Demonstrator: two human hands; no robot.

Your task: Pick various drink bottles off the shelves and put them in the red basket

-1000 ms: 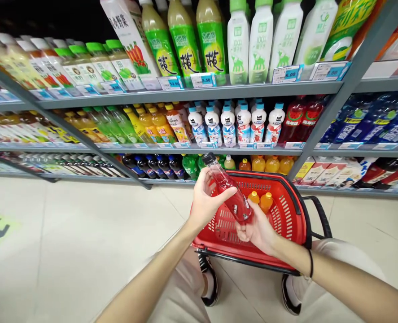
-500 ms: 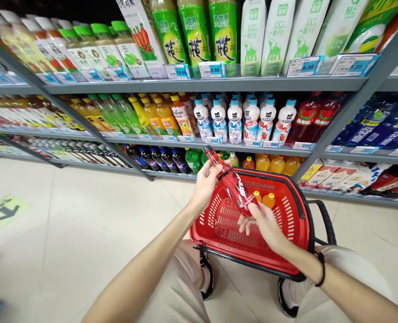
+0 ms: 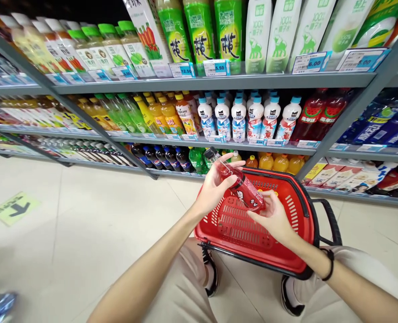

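Observation:
A red drink bottle [image 3: 242, 190] with a black cap and white lettering lies slanted between my two hands, above the basket. Around its neck end, my left hand [image 3: 215, 184] has its thumb on the near side and its fingers partly stretched past the far side. My right hand [image 3: 274, 217] cups the bottle's base, thumb below and fingers behind it. Beneath them stands a red plastic shopping basket [image 3: 225, 240] with slotted walls and a black handle. Orange-yellow caps inside the basket are mostly hidden behind the bottle and my right hand.
Grey shelves [image 3: 219, 83] full of drinks run across the front. White bottles with blue caps [image 3: 239, 119] stand on the middle shelf, cola bottles [image 3: 170, 157] lower down. My knees flank the basket. A floor sticker with an arrow [image 3: 15, 208] is at left.
The bottle has turned about its length, so its lettering shows differently. My left fingers have spread over its neck end, and my right hand has shifted around its base.

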